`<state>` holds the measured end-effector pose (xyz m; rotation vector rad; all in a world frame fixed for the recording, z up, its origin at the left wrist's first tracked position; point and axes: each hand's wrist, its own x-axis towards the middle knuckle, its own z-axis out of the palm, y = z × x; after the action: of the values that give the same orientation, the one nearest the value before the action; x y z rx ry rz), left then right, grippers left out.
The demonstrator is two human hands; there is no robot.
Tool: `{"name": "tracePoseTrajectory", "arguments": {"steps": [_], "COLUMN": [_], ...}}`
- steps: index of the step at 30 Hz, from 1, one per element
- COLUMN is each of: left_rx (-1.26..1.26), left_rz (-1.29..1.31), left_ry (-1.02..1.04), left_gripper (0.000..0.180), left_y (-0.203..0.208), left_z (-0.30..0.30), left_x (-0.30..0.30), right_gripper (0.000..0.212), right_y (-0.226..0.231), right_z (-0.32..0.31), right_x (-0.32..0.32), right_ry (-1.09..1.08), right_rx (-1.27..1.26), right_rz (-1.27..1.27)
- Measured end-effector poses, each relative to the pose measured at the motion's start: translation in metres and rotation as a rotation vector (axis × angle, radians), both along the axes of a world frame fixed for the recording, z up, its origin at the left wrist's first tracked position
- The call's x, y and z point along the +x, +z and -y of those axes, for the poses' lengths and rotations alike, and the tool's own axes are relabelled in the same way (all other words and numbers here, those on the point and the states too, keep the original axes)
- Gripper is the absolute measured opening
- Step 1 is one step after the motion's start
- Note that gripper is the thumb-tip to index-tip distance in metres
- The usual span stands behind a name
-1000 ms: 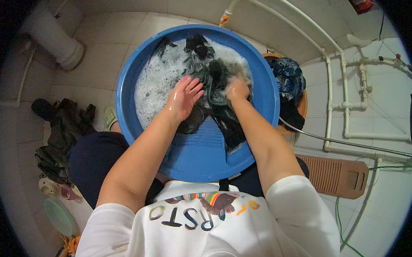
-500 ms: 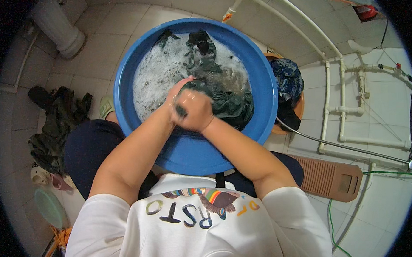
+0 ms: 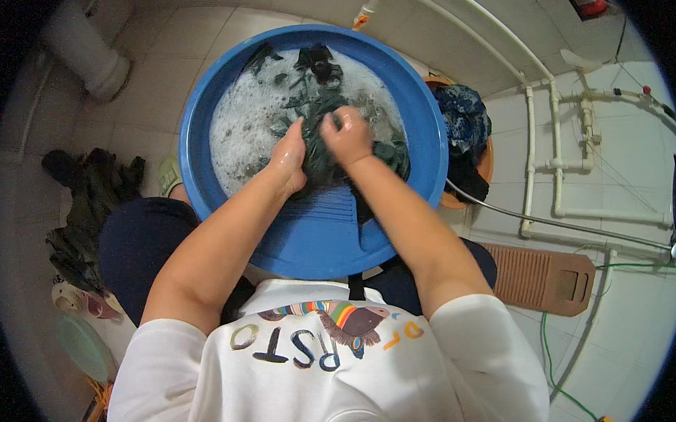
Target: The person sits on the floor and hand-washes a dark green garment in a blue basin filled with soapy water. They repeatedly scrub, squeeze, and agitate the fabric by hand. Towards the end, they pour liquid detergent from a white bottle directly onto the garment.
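Observation:
A wet dark green garment (image 3: 316,148) lies bunched in foamy water (image 3: 245,117) inside a large blue basin (image 3: 186,142). Its upper end spreads into the suds at the far side. My right hand (image 3: 349,137) is curled closed on the cloth, slightly blurred. Opposite it, my left hand (image 3: 289,159) grips the garment's left side, with part of its fingers hidden by cloth and water. Fabric runs between the two hands. Just nearer than them, the basin's ribbed washboard slope (image 3: 319,212) shows.
On the right, an orange tub (image 3: 487,159) holds patterned blue clothing (image 3: 464,119), with a brown washboard (image 3: 541,277) nearby on the floor. Dark clothes (image 3: 100,199) lie at left. White pipes (image 3: 533,150) and a grey hose (image 3: 550,224) run along the right side.
My hands were pressed together over the near part of the garment. Now they are apart and farther into the basin, the right one higher up, and the ribbed slope is uncovered.

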<state>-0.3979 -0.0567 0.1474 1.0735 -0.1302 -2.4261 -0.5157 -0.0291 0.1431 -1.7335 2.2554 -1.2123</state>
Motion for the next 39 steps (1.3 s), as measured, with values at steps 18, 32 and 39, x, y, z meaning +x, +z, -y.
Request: {"name": "tracePoseTrajectory", "arguments": {"steps": [18, 32, 39], "left_rx": [-1.637, -0.420, -0.449], "left_rz": [0.751, 0.068, -0.194], "left_ry": [-1.318, 0.176, 0.003], "left_gripper": [0.062, 0.035, 0.025], "left_y": [0.068, 0.044, -0.021], "left_z": [-0.004, 0.023, 0.007], "left_x": [0.030, 0.058, 0.037], "right_gripper": [0.082, 0.058, 0.057], "right_y": [0.030, 0.061, 0.104], "right_z": [-0.074, -0.042, -0.074], "right_x": [-0.076, -0.046, 0.067], "right_ry": [0.310, 0.382, 0.521], "right_rx": [0.703, 0.242, 0.092], "right_rz": [-0.060, 0.600, 0.053]}}
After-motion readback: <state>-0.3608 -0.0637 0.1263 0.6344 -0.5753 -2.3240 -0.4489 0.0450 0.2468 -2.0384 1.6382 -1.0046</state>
